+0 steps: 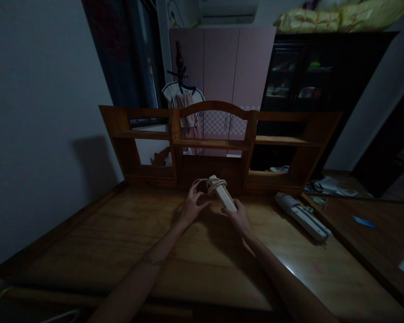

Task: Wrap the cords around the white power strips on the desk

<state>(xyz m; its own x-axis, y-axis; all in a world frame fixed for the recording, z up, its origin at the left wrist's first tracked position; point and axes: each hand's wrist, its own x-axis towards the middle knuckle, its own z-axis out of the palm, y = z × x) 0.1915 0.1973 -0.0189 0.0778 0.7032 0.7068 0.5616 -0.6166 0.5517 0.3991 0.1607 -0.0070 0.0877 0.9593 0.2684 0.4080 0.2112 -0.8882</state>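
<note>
Right hand [238, 215]: fingers and thumb closed around the near end of a slim white power strip [225, 198] (so judged by shape; its face is too dim to read). Strip is held tilted above the middle of the desk [138, 255], far end pointing away and slightly left.

Cord [217, 184]: pale, wound in several turns about the strip's far end; one loop runs out leftward to the other hand.

Left hand [192, 206]: just left of the wound end, fingers curved, thumb well parted from them. The loop passes at the fingertips; cannot tell whether they grip it. Bracelet [152, 261] on the left forearm.

Right side of desk: second power strip [306, 221], lying slantwise, grey cord [290, 202] wrapped about its far end. Well apart from both hands.

Behind: wooden shelf [213, 144] along the desk's back edge; pink wardrobe [220, 67] beyond.
</note>
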